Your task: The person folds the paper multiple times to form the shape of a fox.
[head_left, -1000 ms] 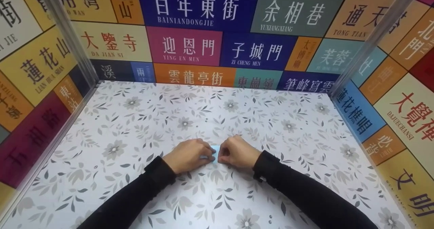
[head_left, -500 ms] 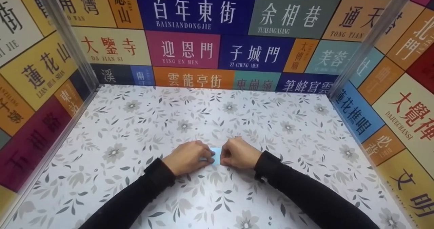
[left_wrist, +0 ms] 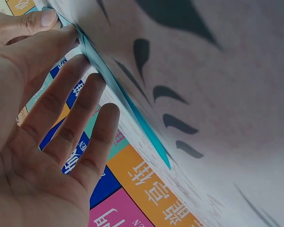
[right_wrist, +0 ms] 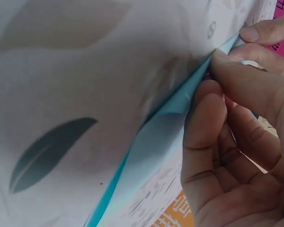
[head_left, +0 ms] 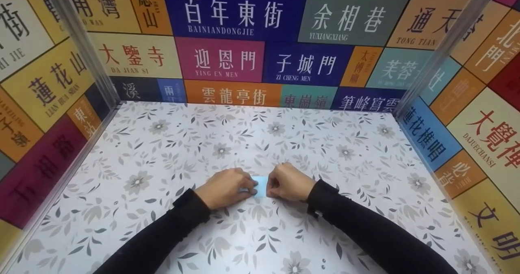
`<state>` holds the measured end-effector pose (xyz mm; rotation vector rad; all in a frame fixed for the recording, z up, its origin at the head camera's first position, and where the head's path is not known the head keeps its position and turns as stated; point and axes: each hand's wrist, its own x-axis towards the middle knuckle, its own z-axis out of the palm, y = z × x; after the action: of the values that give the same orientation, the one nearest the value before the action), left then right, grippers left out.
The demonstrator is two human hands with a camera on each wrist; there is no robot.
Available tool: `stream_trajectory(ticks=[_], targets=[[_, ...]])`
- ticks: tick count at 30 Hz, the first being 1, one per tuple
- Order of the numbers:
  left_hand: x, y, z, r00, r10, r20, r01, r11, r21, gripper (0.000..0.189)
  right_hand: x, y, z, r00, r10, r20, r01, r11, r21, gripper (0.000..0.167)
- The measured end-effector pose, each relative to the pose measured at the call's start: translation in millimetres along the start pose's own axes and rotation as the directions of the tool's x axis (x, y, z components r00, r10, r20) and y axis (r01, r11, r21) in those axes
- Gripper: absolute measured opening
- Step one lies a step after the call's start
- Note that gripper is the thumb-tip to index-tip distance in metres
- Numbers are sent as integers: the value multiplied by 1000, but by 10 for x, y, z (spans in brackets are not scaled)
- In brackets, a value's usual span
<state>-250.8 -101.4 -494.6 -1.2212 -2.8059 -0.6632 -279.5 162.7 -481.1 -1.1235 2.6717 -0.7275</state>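
Observation:
A small sheet of light blue paper [head_left: 261, 186] lies on the patterned table between the two hands; it looks folded. At its left end my left hand [head_left: 225, 188] holds it with thumb and fingertips. In the left wrist view the other left fingers [left_wrist: 98, 99] stretch out along the paper's edge. My right hand [head_left: 289, 182] pinches the right end, with the thumb [right_wrist: 232, 66] on the edge and the remaining fingers curled in. The paper's layers [right_wrist: 151, 137] part slightly in the right wrist view, one edge curling. Parts of the sheet are hidden beneath both hands.
The table [head_left: 260, 241] has a white cover with grey flowers and leaves. Colourful panels [head_left: 239, 14] with printed place names stand behind it and on both sides, with clear strips [head_left: 426, 59] at the corners.
My right hand has slid slightly to the right along the paper, so more blue shows between the hands. The left hand stays at the left end. The head view has shifted slightly.

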Motion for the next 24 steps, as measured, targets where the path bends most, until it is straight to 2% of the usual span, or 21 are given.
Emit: stream_trajectory(ticks=[9,24], targets=[[-25,7,-1,1000,1,5,-1,1000,-4,11,-18,-2,-40,996,70,50,-71,997,22,8],[-6,10,15,1000,1,-10,-1,1000,-7,16,-70,122,-118,997,33,65,-32,999,-27,10]])
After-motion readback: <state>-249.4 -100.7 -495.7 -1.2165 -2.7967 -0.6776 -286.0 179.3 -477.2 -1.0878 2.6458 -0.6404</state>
